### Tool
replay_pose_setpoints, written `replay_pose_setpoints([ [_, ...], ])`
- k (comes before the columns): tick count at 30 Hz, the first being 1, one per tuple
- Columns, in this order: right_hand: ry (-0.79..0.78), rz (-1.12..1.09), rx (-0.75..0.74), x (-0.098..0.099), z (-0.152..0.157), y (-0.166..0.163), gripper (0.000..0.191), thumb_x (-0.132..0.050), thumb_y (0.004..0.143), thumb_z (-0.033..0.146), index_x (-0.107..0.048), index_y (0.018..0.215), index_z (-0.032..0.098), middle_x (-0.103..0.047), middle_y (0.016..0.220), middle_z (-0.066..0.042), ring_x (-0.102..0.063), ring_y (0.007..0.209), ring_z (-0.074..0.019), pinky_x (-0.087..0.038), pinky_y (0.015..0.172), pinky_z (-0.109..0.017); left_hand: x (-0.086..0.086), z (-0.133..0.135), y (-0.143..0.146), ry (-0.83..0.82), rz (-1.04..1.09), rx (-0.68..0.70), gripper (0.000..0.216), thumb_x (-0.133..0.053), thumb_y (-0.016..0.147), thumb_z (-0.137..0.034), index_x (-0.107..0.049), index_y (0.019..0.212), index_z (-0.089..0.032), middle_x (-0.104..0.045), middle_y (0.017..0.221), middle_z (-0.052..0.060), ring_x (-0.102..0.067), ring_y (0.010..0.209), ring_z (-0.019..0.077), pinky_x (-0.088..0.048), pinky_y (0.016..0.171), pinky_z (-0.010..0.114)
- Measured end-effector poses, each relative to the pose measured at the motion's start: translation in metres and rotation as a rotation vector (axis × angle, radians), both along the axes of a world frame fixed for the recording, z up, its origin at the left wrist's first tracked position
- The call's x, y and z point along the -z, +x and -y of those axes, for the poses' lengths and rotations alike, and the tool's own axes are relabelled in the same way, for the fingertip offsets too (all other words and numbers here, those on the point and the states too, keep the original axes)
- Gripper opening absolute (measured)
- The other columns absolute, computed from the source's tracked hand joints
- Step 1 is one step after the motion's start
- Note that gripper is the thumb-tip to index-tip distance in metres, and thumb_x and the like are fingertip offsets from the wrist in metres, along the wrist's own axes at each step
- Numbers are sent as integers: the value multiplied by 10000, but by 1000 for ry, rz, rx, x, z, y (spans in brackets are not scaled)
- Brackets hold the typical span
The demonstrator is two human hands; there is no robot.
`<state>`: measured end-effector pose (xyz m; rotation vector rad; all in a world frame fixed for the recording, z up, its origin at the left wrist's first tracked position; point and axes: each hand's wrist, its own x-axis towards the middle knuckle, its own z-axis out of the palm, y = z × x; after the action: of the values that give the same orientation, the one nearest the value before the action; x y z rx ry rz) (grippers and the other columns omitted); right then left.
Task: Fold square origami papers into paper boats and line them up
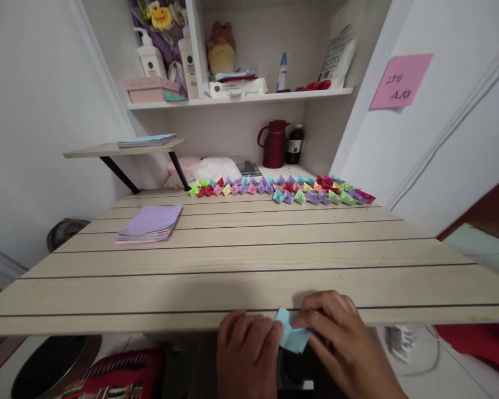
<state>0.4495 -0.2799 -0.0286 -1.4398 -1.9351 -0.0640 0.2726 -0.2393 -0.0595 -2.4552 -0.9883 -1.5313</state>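
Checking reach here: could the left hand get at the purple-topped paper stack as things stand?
Probably yes: nothing visible stands between the left hand and the paper stack, though that hand would first have to leave the blue paper.

wht walls (37, 111), wht shelving unit (291, 96), pale striped tabletop (274, 233), sm riser (95, 149) at L, lt tiled flr (432, 388)

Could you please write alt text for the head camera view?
A left hand and right hand hold folded blue paper at the near edge of a table. Beyond lie a paper stack, left, and rows of colourful paper boats.
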Motion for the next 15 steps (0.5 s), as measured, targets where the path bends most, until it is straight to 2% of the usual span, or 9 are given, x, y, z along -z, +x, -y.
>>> replay_pose_setpoints([
  [4,-172,-222,-39,-4,2,-2,130,-528,888,215,-631,826,265,-617,957,-49,-555,943,-237,-425,809,-380,-7,9,-4,-100,-1,-36,243,-480,926,-208,-707,878,-281,-701,710,-12,-611,671,142,-434,782,327],
  [6,-251,-409,-71,-9,1,-5,88,-545,884,247,-606,822,256,-611,1032,-46,-543,1013,-238,-418,868,-385,-13,12,-3,-252,83,-38,228,-507,908,-229,-720,848,-282,-687,703,0,-612,666,150,-457,694,297],
  [8,-355,-643,-101,-15,-3,-8,69,-568,873,295,-564,830,241,-616,989,-36,-563,956,-217,-444,830,-349,-21,14,2,-542,246,-20,195,-551,875,-285,-726,792,-262,-668,666,-1,-608,604,141,-469,599,255],
  [11,-579,-910,-160,-26,-19,-10,185,-602,842,376,-507,814,220,-549,705,28,-534,667,-151,-437,610,-252,-34,15,12,-1106,498,7,275,-608,811,-424,-701,708,-187,-629,551,-14,-524,392,99,-409,421,206],
  [13,-672,-926,-233,-34,-34,-7,222,-629,812,384,-506,789,200,-503,647,50,-479,589,-116,-395,562,-222,-38,16,18,-1330,586,63,406,-593,789,-532,-694,703,-148,-658,564,10,-481,325,81,-381,379,200],
  [15,-754,-816,-316,-40,-52,-2,209,-643,791,359,-539,772,179,-515,653,46,-460,585,-104,-381,558,-211,-35,21,21,-1410,554,120,481,-541,811,-574,-706,751,-126,-686,577,40,-482,309,86,-383,375,206],
])
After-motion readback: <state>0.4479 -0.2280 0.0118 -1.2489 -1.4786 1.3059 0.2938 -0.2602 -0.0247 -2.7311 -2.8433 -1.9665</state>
